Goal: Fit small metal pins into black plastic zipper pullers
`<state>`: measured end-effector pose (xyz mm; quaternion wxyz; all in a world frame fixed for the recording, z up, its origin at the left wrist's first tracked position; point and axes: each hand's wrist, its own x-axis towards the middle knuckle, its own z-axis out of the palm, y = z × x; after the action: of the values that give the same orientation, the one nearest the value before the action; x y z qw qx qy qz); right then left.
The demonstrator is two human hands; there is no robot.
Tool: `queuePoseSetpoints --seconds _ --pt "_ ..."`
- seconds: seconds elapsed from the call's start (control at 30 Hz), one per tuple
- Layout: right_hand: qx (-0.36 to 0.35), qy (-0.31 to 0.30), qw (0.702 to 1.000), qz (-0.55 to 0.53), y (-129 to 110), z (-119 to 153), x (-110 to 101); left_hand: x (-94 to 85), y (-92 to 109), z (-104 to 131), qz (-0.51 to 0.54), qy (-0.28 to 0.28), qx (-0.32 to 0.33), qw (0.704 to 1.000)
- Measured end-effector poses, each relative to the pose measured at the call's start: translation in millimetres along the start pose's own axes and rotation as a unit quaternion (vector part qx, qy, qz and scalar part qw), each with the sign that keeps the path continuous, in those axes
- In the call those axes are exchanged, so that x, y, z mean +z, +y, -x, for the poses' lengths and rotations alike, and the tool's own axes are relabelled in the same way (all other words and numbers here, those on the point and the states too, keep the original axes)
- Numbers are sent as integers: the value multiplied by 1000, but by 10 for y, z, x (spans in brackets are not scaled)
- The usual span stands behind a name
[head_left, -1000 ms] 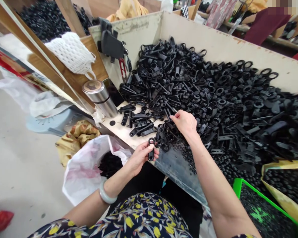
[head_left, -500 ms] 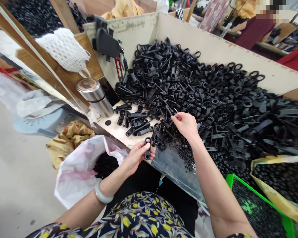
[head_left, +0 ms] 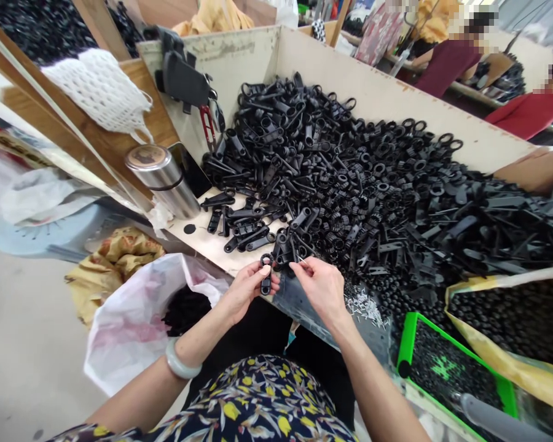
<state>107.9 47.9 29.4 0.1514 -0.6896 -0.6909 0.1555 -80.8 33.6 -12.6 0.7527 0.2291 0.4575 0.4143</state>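
My left hand [head_left: 245, 288] is closed on a black plastic part [head_left: 266, 276], a short bar with a ring at its upper end, held upright under the thumb. To its right, my right hand [head_left: 320, 288] pinches a thin silvery pin [head_left: 303, 260] whose tip sticks up from the fingertips; its lower end is hidden. A small gap separates the two hands. Just beyond them on the table edge lie several similar black parts [head_left: 283, 245]. Many loose silver pins [head_left: 366, 308] are scattered right of my right wrist.
A large heap of black plastic parts [head_left: 350, 178] fills the walled bin. At left stand a steel flask [head_left: 166, 184] and a white bag [head_left: 120, 325] of black pieces. A green tray [head_left: 408, 337] and a yellow sack [head_left: 511, 350] are at right. Other people sit beyond the far wall.
My right hand has come back from the heap toward my left hand, bringing the pin closer to the black part. The view has shifted a little to the right, showing more silver pins.
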Motion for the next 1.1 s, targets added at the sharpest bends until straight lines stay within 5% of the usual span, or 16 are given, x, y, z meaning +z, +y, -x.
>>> queuePoseSetpoints --seconds 0.23,0.37,0.6,0.73,0.87,0.97,1.1 --pt "-76 14 997 -12 22 -189 -119 -28 -24 -12 2 -14 8 1000" --pt "-56 44 997 1 44 -569 -242 -40 -45 -16 -7 -12 8 1000" --pt "-109 -20 992 59 -52 -1151 -156 -42 -45 -19 -16 -19 6 1000" --pt "-95 -5 995 25 175 -1094 -336 -53 -46 -16 -21 -26 12 999" --pt "-119 -4 992 -39 396 -712 -465 -56 -61 -14 -36 -40 21 998" --pt "-163 -27 986 11 420 -490 -435 -44 -58 -9 -38 -46 23 998" --pt "-159 0 984 75 265 -715 -411 -21 -45 3 -32 -40 24 998"
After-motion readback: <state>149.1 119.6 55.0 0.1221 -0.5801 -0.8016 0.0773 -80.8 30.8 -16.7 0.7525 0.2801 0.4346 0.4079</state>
